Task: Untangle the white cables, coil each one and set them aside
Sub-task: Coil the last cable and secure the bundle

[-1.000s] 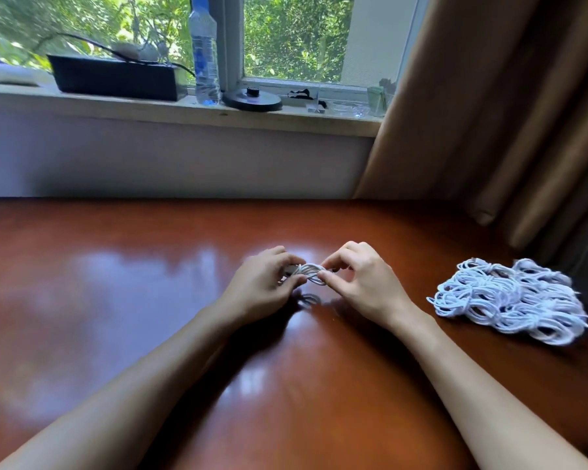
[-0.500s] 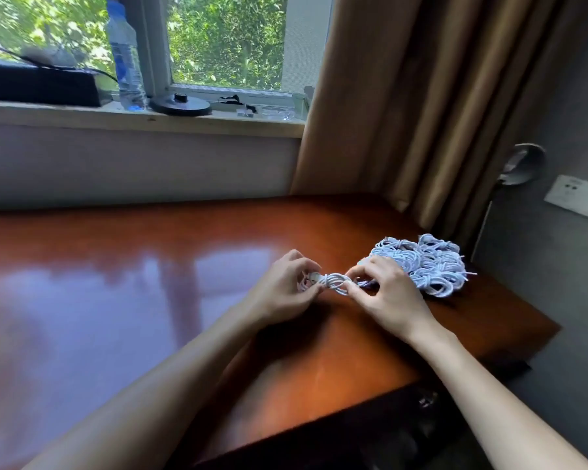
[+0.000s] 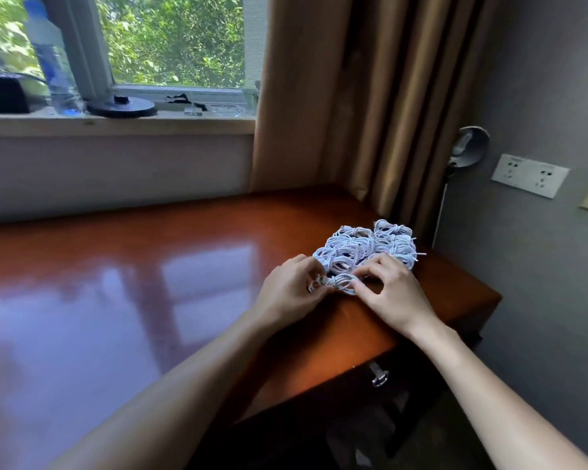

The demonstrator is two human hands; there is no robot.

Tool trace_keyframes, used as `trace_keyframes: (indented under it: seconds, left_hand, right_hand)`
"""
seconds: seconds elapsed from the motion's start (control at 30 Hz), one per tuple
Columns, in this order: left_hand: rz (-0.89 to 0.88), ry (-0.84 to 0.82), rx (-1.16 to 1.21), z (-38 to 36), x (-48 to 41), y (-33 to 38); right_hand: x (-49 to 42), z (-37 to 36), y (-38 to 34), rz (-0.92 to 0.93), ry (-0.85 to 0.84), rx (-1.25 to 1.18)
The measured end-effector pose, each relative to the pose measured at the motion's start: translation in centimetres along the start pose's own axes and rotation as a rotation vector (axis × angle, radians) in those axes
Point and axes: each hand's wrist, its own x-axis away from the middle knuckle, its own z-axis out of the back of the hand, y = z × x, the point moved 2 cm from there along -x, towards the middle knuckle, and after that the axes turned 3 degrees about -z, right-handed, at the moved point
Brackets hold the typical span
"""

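Observation:
A small coiled white cable (image 3: 341,281) lies between my hands at the near edge of a pile of coiled white cables (image 3: 367,247) on the right end of the glossy wooden table (image 3: 190,266). My left hand (image 3: 291,288) pinches the coil's left end, where a connector shows. My right hand (image 3: 392,291) holds the coil's right side with thumb and fingertips, its other fingers spread over the pile's front edge.
The table's right edge and corner (image 3: 489,296) are just past my right hand, with a drawer handle (image 3: 378,374) below. Brown curtains (image 3: 370,96) hang behind the pile. A water bottle (image 3: 53,62) and a black round base (image 3: 123,105) stand on the windowsill.
My view has swung to the right. Both hands carried the small coil from the table's middle rightward to the front edge of the pile, still gripping it.

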Motion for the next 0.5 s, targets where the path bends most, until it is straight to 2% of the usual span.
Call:
trace_keyframes:
  seconds: [0.27, 0.5]
  left_hand:
    - [0.017, 0.077, -0.073, -1.3, -1.0, 1.0]
    - [-0.008, 0.069, -0.136, -2.1, -1.8, 1.6]
  right_hand:
    - [-0.3, 0.1, 1.4, -0.031, 0.087, 0.059]
    - [-0.2, 0.5, 2.4, -0.051, 0.079, 0.044]
